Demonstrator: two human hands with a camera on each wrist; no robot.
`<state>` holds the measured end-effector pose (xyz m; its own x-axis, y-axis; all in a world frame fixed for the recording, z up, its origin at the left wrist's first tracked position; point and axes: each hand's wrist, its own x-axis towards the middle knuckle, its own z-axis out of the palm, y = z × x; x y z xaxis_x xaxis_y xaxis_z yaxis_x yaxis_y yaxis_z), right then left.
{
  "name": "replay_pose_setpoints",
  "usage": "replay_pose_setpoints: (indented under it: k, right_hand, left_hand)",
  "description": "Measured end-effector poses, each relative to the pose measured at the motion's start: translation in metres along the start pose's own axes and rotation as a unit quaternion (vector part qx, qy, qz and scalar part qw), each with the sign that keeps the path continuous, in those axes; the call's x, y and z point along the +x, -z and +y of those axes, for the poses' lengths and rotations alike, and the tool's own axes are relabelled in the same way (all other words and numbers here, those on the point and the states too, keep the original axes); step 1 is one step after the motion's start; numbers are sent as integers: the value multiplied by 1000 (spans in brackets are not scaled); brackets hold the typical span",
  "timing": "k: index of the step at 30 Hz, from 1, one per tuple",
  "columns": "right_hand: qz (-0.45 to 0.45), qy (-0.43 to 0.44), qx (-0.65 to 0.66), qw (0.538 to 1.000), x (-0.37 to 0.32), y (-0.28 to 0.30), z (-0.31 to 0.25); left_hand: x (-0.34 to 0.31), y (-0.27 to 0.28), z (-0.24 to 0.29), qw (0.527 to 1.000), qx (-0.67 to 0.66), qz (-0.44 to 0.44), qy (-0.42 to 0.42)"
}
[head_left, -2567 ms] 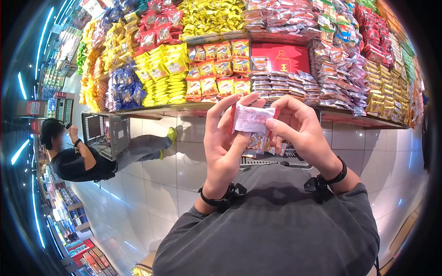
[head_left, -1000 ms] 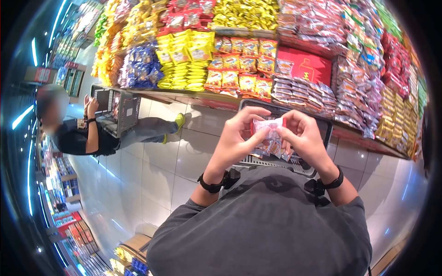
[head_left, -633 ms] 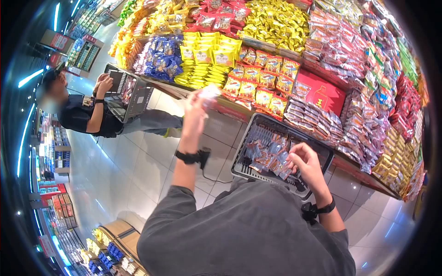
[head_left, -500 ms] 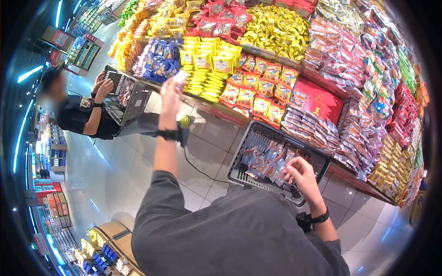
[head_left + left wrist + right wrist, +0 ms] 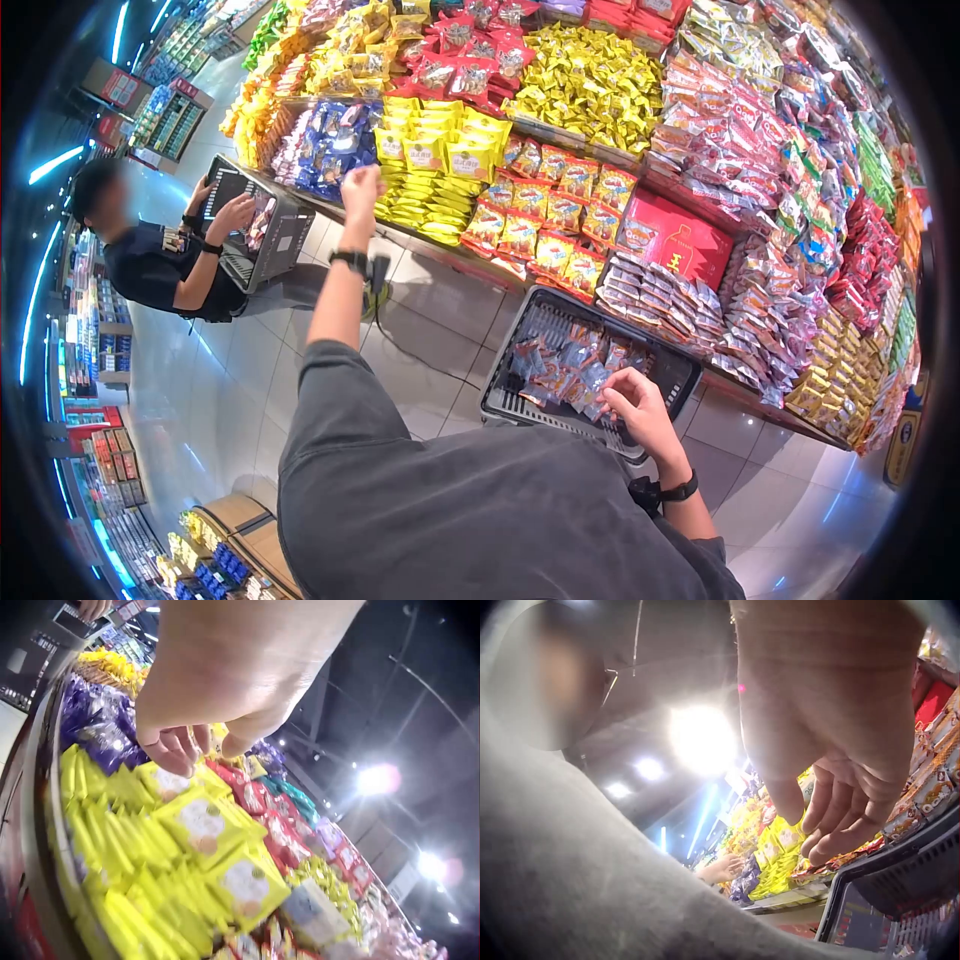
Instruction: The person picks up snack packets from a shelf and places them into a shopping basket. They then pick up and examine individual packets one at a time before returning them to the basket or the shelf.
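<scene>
My left hand [image 5: 362, 190] reaches out over the display, where yellow packets [image 5: 445, 155] meet blue packets [image 5: 338, 145]. In the left wrist view its fingers [image 5: 176, 754] bend loosely above the yellow packets, thumb apart from them; no packet shows in the hand. Over the right side of a dark shopping basket [image 5: 510, 405] hangs my right hand [image 5: 640, 410], fingers loosely bent and holding nothing visible. Several small clear-and-orange snack packets [image 5: 565, 365] lie in that basket. The right wrist view shows the same relaxed right hand [image 5: 840, 765] beside the basket's rim.
Red-and-yellow snack packets [image 5: 545, 225], a red panel [image 5: 680, 240] and silvery packets [image 5: 660, 295] fill the near display edge. At left, a person [image 5: 165, 260] in dark clothes carries another basket [image 5: 270, 245]. A cable [image 5: 425, 362] trails from my left wrist.
Both hands held a small white-and-red packet; the left hand then carried it leftward to the display, where the packet no longer shows. The right hand has parted from it, staying over the basket.
</scene>
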<state>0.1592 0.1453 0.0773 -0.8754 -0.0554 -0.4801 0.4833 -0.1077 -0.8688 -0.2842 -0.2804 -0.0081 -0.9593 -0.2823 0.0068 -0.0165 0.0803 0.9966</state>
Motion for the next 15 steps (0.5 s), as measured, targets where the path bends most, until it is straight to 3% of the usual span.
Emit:
replay_pose_setpoints:
  k: [1, 2, 6, 7, 10, 12, 15]
  right_hand:
    - [-3, 5, -8, 1000, 1, 1, 0]
    - [0, 2, -7, 1000, 1, 2, 2]
    - [3, 3, -5, 1000, 5, 13, 24]
    - [17, 2, -21, 1000, 5, 18, 30]
    - [78, 13, -57, 995, 14, 44, 59]
    - [140, 21, -87, 986, 21, 66, 81]
    - [219, 46, -108, 969, 25, 93, 72]
  left_hand:
    - [-29, 4, -18, 997, 42, -27, -65]
    - [-63, 5, -20, 992, 110, -57, -30]
    - [-205, 10, -64, 983, 27, -181, 23]
    - [-233, 13, -83, 978, 24, -209, 2]
    - [-325, -6, -77, 973, 50, -218, 58]
    - [-363, -12, -84, 952, 40, -269, 139]
    - [-391, -40, -90, 924, 134, -352, -68]
